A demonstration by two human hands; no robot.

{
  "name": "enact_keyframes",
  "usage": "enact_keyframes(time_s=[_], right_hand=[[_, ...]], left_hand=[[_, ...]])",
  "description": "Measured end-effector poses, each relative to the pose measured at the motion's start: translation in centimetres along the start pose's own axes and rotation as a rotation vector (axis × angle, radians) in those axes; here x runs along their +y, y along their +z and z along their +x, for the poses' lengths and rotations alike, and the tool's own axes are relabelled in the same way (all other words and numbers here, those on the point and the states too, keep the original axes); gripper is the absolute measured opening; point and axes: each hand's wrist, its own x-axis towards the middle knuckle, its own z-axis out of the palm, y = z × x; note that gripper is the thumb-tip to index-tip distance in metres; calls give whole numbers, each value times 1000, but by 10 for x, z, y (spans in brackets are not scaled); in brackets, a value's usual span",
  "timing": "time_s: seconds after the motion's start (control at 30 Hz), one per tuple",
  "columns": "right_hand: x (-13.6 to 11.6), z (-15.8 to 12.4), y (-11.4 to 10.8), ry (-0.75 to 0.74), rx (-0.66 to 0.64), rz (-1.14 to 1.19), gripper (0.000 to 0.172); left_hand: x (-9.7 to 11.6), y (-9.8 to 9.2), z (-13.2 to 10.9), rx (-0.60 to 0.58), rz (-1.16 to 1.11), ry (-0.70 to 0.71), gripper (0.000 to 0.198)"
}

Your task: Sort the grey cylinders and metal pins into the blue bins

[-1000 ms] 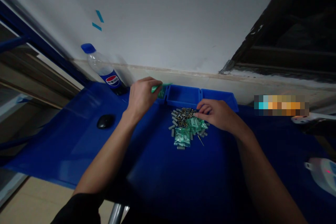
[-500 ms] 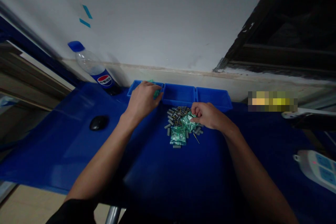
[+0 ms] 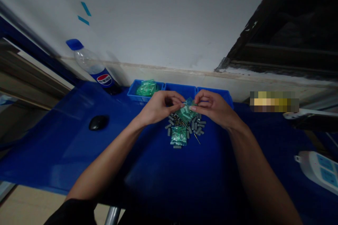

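A small green plastic packet is held up over the pile between both hands. My left hand pinches its left side, and my right hand grips its right side with curled fingers. Under it lie grey plastic wall plugs and metal screws, partly hidden by the packet. A second green packet rests on the front of the pile. Behind my left hand, the left blue bin holds several green packets.
The middle blue bin and right blue bin stand against the wall, partly behind my hands. To the left are a cola bottle and a black mouse. A power strip lies at the right edge.
My left hand has moved from the left bin rightward to the packet. My right hand has lifted that packet slightly from the pile, and both hands now hold it.
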Motion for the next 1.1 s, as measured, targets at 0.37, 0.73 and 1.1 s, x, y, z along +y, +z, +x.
enact_keyframes(time_s=[0.37, 0.73, 1.1], right_hand=[[15, 6, 9, -58, 79, -91, 34], [15, -2, 14, -94, -294, -411, 33], [24, -9, 48, -140, -421, -880, 44]], left_hand=[[3, -50, -7, 525, 767, 52, 18], [-16, -58, -5, 319, 1063, -105, 27], [-7, -45, -5, -75, 733, 171, 25]])
